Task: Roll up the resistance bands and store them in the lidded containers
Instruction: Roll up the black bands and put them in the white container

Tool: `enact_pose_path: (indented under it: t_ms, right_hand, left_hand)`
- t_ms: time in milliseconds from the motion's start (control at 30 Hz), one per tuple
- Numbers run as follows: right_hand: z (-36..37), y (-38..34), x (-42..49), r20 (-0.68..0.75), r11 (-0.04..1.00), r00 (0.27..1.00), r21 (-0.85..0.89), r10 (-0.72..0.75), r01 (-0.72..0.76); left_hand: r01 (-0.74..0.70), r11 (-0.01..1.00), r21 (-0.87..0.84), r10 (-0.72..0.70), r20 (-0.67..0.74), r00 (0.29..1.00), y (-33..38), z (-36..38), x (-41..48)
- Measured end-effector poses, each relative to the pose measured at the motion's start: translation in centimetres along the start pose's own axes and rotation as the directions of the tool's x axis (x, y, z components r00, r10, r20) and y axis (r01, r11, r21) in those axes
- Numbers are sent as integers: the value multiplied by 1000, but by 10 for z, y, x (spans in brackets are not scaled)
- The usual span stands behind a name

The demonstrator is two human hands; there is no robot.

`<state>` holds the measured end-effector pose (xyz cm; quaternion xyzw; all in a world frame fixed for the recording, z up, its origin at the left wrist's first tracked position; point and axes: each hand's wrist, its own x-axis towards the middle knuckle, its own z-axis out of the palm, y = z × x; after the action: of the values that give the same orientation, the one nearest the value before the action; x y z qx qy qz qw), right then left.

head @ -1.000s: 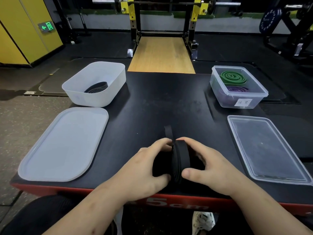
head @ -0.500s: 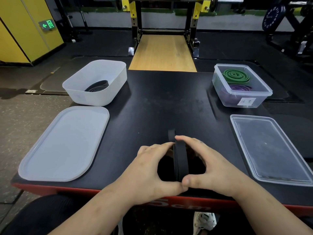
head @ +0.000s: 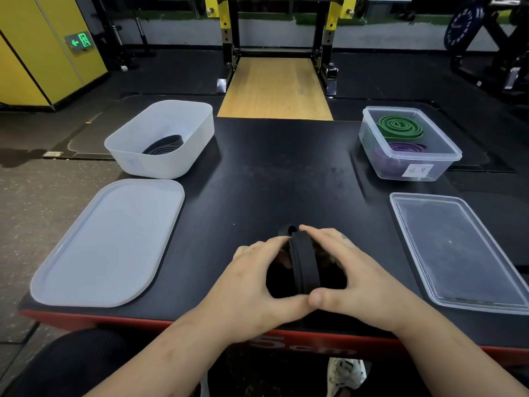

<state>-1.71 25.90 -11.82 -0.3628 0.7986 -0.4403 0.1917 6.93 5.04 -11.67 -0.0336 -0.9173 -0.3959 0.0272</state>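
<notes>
Your counter carries a white lid at its left edge, a clear lid at its right, and a white tub and a clear tub at the far corners. At the near edge, your left hand and right hand both grip the rolled black band.

Left hand and right hand are bare. Left forearm and right forearm are also bare, unsleeved to the frame edge. A black ribbed trouser leg shows below the platform's near-left corner. One white shoe with grey marks shows under its near edge.
</notes>
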Motion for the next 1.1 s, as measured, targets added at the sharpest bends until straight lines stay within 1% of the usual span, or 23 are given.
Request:
enact_pose_path:
  t_ms: [100, 233, 333, 400, 533, 667, 733, 800, 900, 967, 1033, 1100]
  right_hand:
    - [-3, 0, 1, -8, 999, 1000, 44, 20, -20]
    - [0, 0, 8, -85, 998, 996, 58, 11, -6]
    - [3, 0, 12, -137, 997, 990, 64, 39, -30]
    - [4, 2, 13, -152, 994, 987, 105, 53, -38]
    - [4, 2, 11, -127, 986, 991, 167, 38, -17]
    - [6, -4, 9, -61, 968, 998, 252, 13, 3]
    - [7, -4, 11, -50, 962, 999, 273, 8, 6]
    - [7, -7, 14, -35, 960, 999, 280, 19, -9]
    - [4, -6, 18, 4, 975, 999, 219, 37, -37]
    - [0, -2, 18, -1, 983, 997, 166, 82, -81]
    - [-6, -2, 15, -19, 990, 990, 46, 137, -136]
    - [-11, -4, 11, 4, 985, 990, -96, 141, -140]
  left_hand:
    - [4, 1000, 2, -4, 17, 1000, -1, 1, 3]
    - [-3, 1000, 4, 3, 56, 998, -6, -1, 4]
    - [29, 998, 61, -33, 61, 998, -7, 1, 7]
    - [43, 996, 84, -47, 54, 997, -5, 3, 8]
    - [38, 998, 46, -40, 37, 999, -5, 1, 5]
    - [-30, 999, -35, 30, 2, 1000, 2, -11, 5]
    - [-59, 998, 6, 59, -2, 998, 3, -21, 8]
    - [-81, 990, 120, 79, 23, 997, 3, -31, 14]
    - [-115, 955, 274, 89, 108, 990, 0, -44, 23]
    - [-160, 916, 366, 95, 189, 977, -3, -45, 27]
    - [-196, 881, 431, 86, 261, 962, -5, -40, 30]
    - [-230, 867, 442, 94, 308, 947, -4, -32, 34]
